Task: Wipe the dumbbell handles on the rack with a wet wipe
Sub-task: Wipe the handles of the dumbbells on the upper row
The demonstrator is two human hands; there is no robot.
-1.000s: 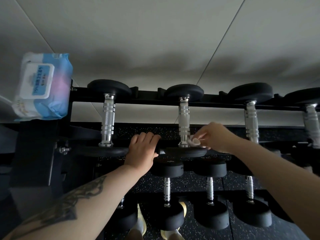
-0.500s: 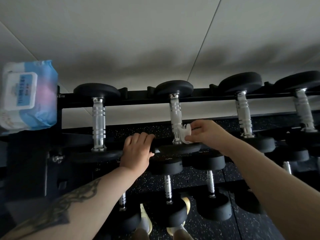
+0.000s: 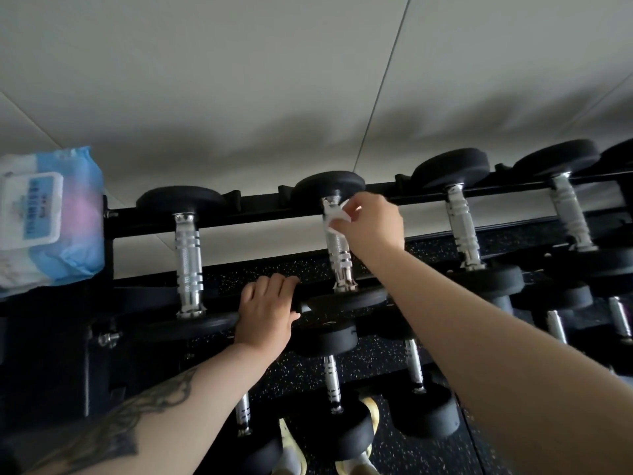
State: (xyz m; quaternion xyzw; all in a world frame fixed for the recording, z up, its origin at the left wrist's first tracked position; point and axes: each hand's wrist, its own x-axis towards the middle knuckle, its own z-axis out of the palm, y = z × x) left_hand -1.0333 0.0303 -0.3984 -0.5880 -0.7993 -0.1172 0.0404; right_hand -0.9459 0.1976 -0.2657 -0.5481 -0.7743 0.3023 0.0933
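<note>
Now we've got the wet wipe (image 3: 334,217) pinched in our right hand (image 3: 371,224), pressed against the far end of the second dumbbell handle (image 3: 337,241) on the top row, just under its far weight. Our left hand (image 3: 265,311) is curled over the front rail (image 3: 301,305) of the rack, bracing us between the first and second dumbbells. What might go wrong: the wipe looks bunched and small, so we judge it could slip off the ridged metal or miss the underside we can't see. Leaning hard on the handle might also roll the dumbbell in its cradle toward our braced fingers. Out to the left, the wipes pack (image 3: 48,217) sits on the rack's end; its label carries printing, too blurred for us to read.
</note>
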